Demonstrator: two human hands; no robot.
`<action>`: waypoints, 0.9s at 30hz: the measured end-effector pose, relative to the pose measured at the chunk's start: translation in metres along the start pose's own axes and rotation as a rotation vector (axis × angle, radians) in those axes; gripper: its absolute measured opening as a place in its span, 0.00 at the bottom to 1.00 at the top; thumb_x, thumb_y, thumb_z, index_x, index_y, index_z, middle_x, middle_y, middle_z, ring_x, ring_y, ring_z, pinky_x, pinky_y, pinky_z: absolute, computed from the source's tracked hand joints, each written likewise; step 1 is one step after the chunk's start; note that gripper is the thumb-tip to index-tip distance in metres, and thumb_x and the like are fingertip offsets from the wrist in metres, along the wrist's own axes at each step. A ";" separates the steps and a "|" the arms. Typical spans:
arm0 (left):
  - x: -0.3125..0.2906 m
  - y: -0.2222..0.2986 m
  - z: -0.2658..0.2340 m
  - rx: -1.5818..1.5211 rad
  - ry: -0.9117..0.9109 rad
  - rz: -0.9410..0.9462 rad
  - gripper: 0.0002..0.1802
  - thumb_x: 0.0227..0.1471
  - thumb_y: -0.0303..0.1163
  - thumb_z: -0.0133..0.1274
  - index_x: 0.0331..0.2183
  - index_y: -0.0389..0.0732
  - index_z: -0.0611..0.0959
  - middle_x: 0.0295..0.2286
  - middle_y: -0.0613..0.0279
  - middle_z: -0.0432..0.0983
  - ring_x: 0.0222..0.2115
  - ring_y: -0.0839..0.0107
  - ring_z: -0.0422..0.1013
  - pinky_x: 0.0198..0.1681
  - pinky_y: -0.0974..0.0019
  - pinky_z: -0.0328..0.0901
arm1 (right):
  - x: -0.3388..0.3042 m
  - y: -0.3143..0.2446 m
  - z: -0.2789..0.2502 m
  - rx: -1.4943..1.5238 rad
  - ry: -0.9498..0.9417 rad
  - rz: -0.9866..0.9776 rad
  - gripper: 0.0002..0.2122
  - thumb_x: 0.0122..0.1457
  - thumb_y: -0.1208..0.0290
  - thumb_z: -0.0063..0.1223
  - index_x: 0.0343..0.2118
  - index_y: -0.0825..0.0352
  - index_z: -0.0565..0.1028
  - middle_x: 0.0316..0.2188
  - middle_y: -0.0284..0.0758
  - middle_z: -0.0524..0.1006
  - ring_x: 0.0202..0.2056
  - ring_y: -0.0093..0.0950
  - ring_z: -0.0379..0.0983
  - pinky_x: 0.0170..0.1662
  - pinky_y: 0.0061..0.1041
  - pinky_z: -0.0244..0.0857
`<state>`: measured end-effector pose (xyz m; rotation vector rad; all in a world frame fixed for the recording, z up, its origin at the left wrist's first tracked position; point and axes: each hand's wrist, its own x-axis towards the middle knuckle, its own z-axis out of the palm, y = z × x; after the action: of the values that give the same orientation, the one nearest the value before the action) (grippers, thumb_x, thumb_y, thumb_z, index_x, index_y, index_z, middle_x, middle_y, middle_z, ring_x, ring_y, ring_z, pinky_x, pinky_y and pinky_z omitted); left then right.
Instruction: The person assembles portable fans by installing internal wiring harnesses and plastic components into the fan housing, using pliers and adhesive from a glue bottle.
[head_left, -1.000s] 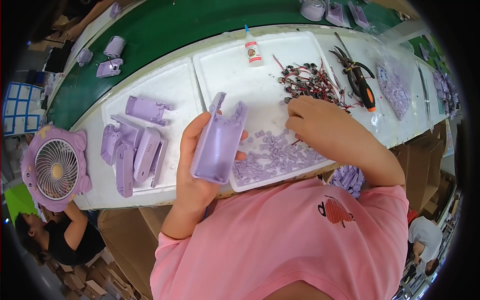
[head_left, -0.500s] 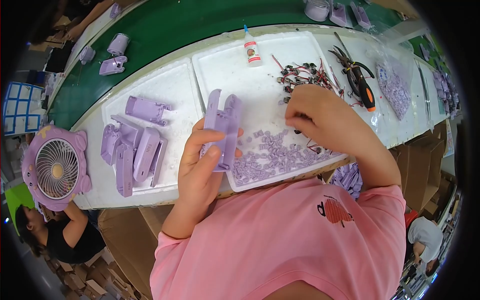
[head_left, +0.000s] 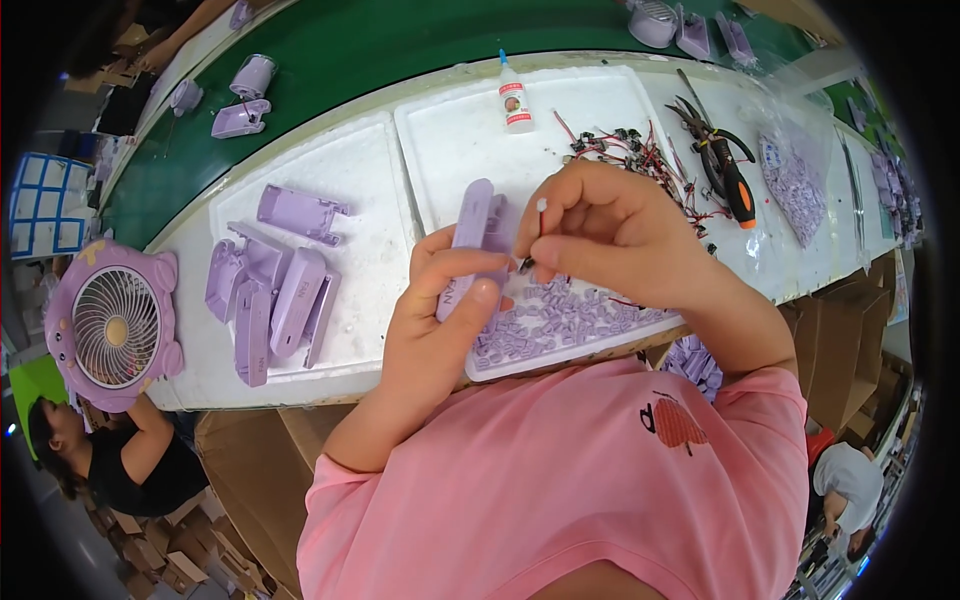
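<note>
My left hand (head_left: 425, 315) is closed around a light purple plastic fan housing (head_left: 472, 222), held tilted upright over the white foam tray. Close beside its open side, my right hand (head_left: 625, 240) pinches a small wired component (head_left: 542, 217); a red wire with a white tip stands up from the fingers, and a dark piece shows below. Whether that piece touches the housing cannot be made out. Under the hands lie many small purple plastic bits (head_left: 560, 315). A heap of similar wired components (head_left: 640, 155) sits just beyond my right hand.
More purple housings (head_left: 290, 300) lie at left, near a purple desk fan (head_left: 115, 325). A glue bottle (head_left: 514, 100) stands behind. Pliers (head_left: 712, 150), an orange-black screwdriver (head_left: 738, 190) and a bag of purple bits (head_left: 795, 190) lie right. A green conveyor belt (head_left: 400, 50) runs along the back.
My right hand has moved left from the wired heap to the housing, now showing a wired component in its fingers. My left hand has shifted slightly right with the housing.
</note>
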<state>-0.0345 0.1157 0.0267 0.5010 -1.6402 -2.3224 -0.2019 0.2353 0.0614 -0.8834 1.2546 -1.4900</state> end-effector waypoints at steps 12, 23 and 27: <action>0.001 -0.007 -0.003 0.241 -0.005 0.120 0.05 0.52 0.26 0.51 0.34 0.42 0.76 0.47 0.60 0.59 0.47 0.72 0.59 0.46 0.69 0.62 | 0.006 0.010 0.007 -0.159 -0.132 -0.308 0.10 0.48 0.89 0.51 0.32 0.67 0.70 0.33 0.37 0.71 0.39 0.26 0.69 0.41 0.24 0.64; -0.003 0.010 0.010 -0.341 0.108 -0.037 0.20 0.56 0.29 0.45 0.51 0.44 0.64 0.49 0.54 0.61 0.41 0.65 0.68 0.36 0.65 0.66 | 0.009 -0.011 0.017 -0.365 0.197 -0.095 0.05 0.49 0.85 0.53 0.29 0.72 0.71 0.29 0.35 0.74 0.33 0.20 0.72 0.38 0.18 0.67; -0.002 0.013 0.004 -0.449 -0.021 -0.038 0.32 0.56 0.34 0.42 0.59 0.45 0.51 0.48 0.54 0.62 0.42 0.62 0.68 0.34 0.66 0.65 | 0.018 -0.016 0.016 -0.792 0.278 -0.322 0.04 0.46 0.82 0.55 0.26 0.69 0.73 0.27 0.32 0.74 0.29 0.21 0.71 0.34 0.21 0.64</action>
<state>-0.0342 0.1157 0.0400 0.4098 -1.0668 -2.6196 -0.1949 0.2140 0.0791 -1.4769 2.0497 -1.3850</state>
